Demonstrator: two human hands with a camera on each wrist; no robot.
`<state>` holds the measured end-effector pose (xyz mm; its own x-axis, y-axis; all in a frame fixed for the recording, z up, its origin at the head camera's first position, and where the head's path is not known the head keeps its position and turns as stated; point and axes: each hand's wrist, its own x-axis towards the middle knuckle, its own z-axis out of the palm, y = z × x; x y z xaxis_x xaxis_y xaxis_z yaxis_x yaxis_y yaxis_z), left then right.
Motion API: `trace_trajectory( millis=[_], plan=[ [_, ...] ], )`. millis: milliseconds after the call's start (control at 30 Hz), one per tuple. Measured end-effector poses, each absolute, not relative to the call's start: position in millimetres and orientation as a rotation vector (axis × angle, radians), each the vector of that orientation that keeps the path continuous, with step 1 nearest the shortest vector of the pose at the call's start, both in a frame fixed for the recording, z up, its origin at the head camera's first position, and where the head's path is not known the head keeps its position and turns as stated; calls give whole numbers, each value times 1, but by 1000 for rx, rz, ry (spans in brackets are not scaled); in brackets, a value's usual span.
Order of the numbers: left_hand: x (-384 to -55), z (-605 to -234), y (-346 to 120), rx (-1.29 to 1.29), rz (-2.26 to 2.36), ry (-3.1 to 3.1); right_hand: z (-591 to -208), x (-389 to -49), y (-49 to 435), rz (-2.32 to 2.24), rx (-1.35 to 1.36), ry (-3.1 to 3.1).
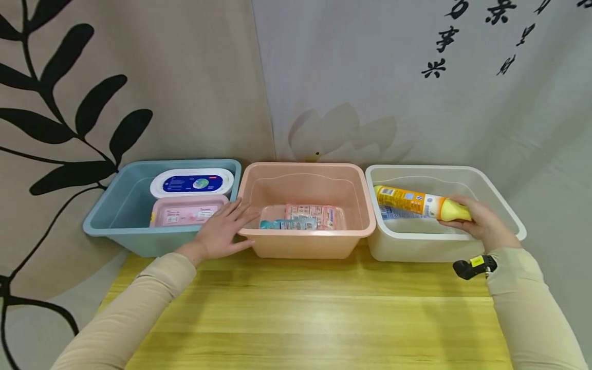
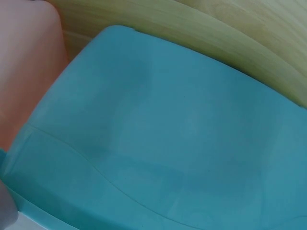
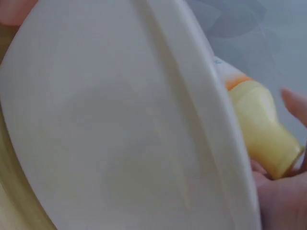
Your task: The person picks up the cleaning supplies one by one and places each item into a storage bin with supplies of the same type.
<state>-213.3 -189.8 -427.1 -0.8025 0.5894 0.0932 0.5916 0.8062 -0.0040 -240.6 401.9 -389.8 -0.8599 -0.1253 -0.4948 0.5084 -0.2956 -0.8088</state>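
Note:
My right hand [image 1: 483, 222] is at the right end of the white bin [image 1: 444, 250], its fingers and thumb about the pale yellow cap of an orange-and-yellow bottle [image 1: 407, 201]. The bottle lies slanted across the bin, its far end near the left rim. In the right wrist view the cap [image 3: 261, 129] shows past the bin wall, beside the fingers. My left hand [image 1: 222, 231] rests with spread, straight fingers where the blue bin [image 1: 152, 241] meets the pink bin [image 1: 305, 246]. The left wrist view shows mostly the blue bin's outer wall [image 2: 182, 120].
In the blue bin sit a white pack with a blue label [image 1: 192, 183] and a pink-lidded pack [image 1: 187, 211]. A pink printed pack [image 1: 319, 213] and a blue-capped clear item [image 1: 291, 224] lie in the pink bin. Something blue [image 1: 398, 213] lies under the bottle. Wooden table [image 1: 310, 313] in front; curtain behind.

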Motion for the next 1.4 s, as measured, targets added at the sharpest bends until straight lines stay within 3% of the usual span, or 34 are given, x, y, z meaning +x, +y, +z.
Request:
trace_trajectory(
  millis=[200, 533, 867, 1400],
  plan=[
    [-213, -426, -189, -941, -46, -2913, -389, -243, 416, -2420, 649, 1034],
    [-212, -426, -189, -926, -47, -2919, -386, -240, 416, -2662, 690, 459],
    [-213, -426, -189, -935, -29, -2918, -380, -242, 411, -2693, 793, 501],
    [-214, -425, -189, -935, -23, -2924, -363, -242, 401, -2715, 724, 560]
  ],
)
